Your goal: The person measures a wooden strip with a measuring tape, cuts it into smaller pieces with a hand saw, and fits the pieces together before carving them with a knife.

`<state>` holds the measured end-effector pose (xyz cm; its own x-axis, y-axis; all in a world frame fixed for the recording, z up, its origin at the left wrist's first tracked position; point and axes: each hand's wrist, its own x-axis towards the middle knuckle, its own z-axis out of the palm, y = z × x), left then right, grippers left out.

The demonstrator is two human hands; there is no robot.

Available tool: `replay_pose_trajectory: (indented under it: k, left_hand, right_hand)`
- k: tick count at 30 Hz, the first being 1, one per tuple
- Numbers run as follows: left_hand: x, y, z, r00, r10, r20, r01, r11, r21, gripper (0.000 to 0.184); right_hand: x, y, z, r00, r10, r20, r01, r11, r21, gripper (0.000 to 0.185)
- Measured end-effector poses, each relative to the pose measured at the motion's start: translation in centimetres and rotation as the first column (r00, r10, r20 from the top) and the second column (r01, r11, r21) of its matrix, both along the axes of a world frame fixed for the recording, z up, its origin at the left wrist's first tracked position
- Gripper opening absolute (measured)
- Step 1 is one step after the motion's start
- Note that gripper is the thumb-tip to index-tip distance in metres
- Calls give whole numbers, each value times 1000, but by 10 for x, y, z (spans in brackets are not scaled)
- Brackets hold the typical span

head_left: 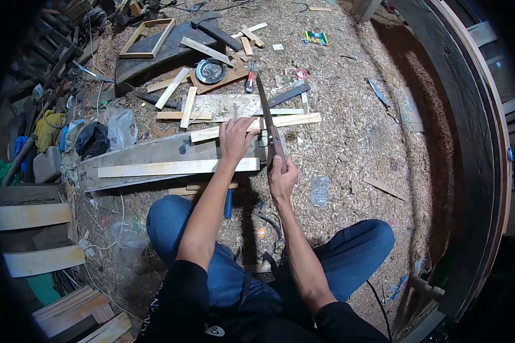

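Observation:
My right hand (283, 180) is wrapped round the handle of a handsaw (265, 108). The saw's long dark blade points away from me and crosses a pale wooden strip (300, 119). Pressing that strip from above, my left hand (236, 140) has its fingers over it, just left of the blade. Under the strip is a grey wooden plank (131, 156), which serves as a low bench. A longer pale batten (171, 168) lies along the plank's near side, below my left forearm. Whether the saw teeth are in the wood I cannot tell.
Beyond my hands lie a round dish (211, 71), a screwdriver (250, 78) and a wooden frame (147, 38). Plastic bags (122, 128) and scrap pile up at left. Wood shavings cover the floor. A large dark board (469, 86) curves along the right.

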<state>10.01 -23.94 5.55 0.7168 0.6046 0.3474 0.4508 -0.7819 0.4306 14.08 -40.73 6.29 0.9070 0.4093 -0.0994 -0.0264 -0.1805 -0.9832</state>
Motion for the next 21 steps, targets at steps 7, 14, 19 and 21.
replay_pose_trajectory:
  k: [7,14,19,21]
  left_hand:
    - [0,1,-3,1000,12,29,-13,1000,8,39]
    - [0,2,-3,999,7,35,-8,1000,7,39]
    - [0,0,2,999,13,-32,-14,1000,-20,38]
    - [0,0,4,1000,9,-27,-9,1000,-21,38]
  right_hand:
    - [-5,2,12,999,47,2,-46,997,-64,46]
    - [-7,3,2,1000,0,-15,-1,999,-34,45]
    - [0,0,7,999,33,8,-32,999,-29,47]
    - [0,2,11,998,52,43,-50,998,-45,47]
